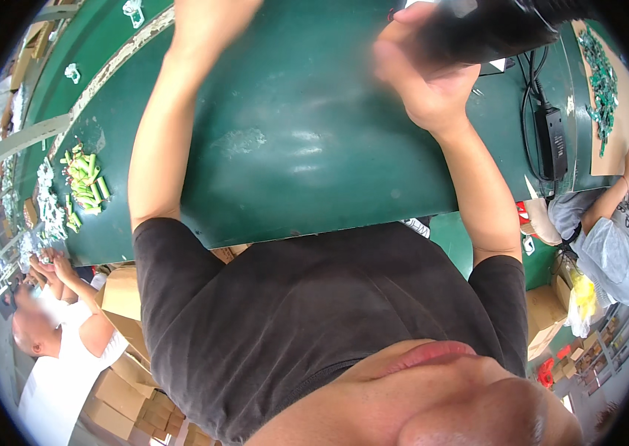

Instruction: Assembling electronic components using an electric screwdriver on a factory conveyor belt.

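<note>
My left hand point(214, 22) is over the green table point(314, 171), partly cut off by the top edge, so its fingers do not show. My right hand point(433, 85), smeared by motion, appears closed around a thick black cylindrical tool point(485, 33) that covers part of the palm. The tool runs off toward the upper right, and its exact kind is unclear. Beside that hand lies a small white object point(496, 65), mostly hidden.
Light-green tube-like pieces point(85, 178) and clear parts point(47, 197) lie at left, where a person in white point(99, 342) works. At right are a black power adapter point(552, 141) with cords, a cardboard sheet point(619, 141) of green pieces, and a person in grey point(615, 253).
</note>
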Demonstrator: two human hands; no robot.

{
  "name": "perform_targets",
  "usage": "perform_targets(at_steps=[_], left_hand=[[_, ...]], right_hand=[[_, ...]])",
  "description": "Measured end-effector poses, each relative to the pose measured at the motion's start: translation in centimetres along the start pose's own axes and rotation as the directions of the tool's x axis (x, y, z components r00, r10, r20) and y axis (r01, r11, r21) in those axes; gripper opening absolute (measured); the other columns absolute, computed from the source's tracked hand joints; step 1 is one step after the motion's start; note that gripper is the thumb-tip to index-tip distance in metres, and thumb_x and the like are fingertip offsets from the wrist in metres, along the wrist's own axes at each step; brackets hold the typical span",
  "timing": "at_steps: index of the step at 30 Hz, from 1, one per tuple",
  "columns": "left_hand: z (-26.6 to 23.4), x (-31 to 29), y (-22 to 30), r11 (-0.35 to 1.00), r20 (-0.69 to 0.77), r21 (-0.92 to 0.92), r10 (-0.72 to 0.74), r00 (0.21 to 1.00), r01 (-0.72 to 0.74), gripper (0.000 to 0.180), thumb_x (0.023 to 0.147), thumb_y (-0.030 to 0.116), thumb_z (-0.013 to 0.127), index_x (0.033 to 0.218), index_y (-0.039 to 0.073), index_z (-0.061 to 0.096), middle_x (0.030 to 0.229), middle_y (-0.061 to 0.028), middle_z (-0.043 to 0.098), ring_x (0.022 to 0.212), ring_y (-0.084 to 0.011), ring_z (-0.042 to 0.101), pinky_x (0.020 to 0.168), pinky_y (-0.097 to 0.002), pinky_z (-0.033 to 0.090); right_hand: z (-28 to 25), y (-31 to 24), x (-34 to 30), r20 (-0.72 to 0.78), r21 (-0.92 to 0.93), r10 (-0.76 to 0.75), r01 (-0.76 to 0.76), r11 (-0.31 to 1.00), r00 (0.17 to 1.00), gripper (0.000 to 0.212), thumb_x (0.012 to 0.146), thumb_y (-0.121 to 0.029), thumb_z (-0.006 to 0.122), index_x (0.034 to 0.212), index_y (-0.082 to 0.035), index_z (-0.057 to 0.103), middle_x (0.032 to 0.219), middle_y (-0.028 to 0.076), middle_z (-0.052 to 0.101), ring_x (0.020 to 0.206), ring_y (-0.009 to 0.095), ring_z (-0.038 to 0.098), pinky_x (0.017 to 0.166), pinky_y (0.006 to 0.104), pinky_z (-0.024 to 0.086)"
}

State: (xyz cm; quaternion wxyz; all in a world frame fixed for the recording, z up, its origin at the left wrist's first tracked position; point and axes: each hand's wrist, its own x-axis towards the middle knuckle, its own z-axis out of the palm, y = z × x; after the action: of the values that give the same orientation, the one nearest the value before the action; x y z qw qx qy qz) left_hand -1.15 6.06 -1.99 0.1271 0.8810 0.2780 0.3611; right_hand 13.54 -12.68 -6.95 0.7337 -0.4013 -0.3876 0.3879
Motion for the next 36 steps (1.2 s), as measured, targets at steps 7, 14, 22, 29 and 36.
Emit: perform_targets(at_steps=[7,14,22,29,36], left_hand=[[3.3,-9.4,2.3,0.95,0.144,0.089,0.285,0.947,-0.3,0.015,0.082,0.011,0.076,0.094,0.012,0.068,0.095,-0.0005,0.065,0.071,-0.0236,0.064,0.065,-0.036,0.051],[3.8,-10.8,3.4,0.933,0.131,-0.083,0.357,0.925,-0.349,0.018,0.08,0.011,0.078,0.094,0.011,0.066,0.094,-0.0003,0.062,0.081,-0.0188,0.065,0.071,-0.0324,0.05],[4.6,-11.4,3.5,0.859,0.143,-0.209,0.5,0.854,-0.467,0.025,0.079,0.017,0.081,0.101,0.014,0.07,0.098,0.0022,0.062,0.087,-0.017,0.065,0.078,-0.0321,0.052],[3.1,-11.0,3.7,0.885,0.299,0.014,0.44,0.846,-0.465,0.035,0.084,0.032,0.076,0.106,0.004,0.073,0.145,-0.0274,0.045,0.129,-0.0418,0.045,0.107,-0.0441,0.045],[3.8,-11.1,2.8,0.882,0.236,-0.302,0.437,0.868,-0.362,0.03,0.084,0.028,0.076,0.102,0.004,0.076,0.143,-0.0241,0.051,0.129,-0.0346,0.051,0.107,-0.0374,0.047]], right_hand=[[-1.6,0.2,1.3,0.133,-0.098,-0.457,0.47,0.877,0.88,0.062,0.097,0.004,0.053,0.146,-0.008,0.017,0.071,0.013,0.057,0.054,0.021,0.055,0.053,0.0386,0.053],[-8.7,-7.9,4.2,0.088,-0.168,-0.615,0.62,0.766,0.784,0.029,0.092,-0.029,0.05,0.075,-0.006,0.055,0.067,0.008,0.055,0.055,0.022,0.055,0.055,0.0428,0.053],[-6.2,-6.2,7.2,0.129,-0.481,-0.571,0.554,0.679,0.811,0.025,0.094,-0.016,0.053,0.075,0.0,0.057,0.06,0.016,0.054,0.046,0.026,0.054,0.051,0.0445,0.055],[-4.8,-5.7,3.8,0.146,-0.206,-0.294,0.319,0.925,0.945,0.03,0.096,-0.029,0.044,0.077,-0.007,0.051,0.067,0.004,0.045,0.056,0.019,0.047,0.057,0.0405,0.044],[-3.1,-1.9,2.5,0.218,-0.14,-0.337,0.371,0.918,0.916,0.019,0.098,-0.025,0.044,0.112,-0.014,0.052,0.074,0.007,0.05,0.053,0.019,0.047,0.053,0.0409,0.044]])
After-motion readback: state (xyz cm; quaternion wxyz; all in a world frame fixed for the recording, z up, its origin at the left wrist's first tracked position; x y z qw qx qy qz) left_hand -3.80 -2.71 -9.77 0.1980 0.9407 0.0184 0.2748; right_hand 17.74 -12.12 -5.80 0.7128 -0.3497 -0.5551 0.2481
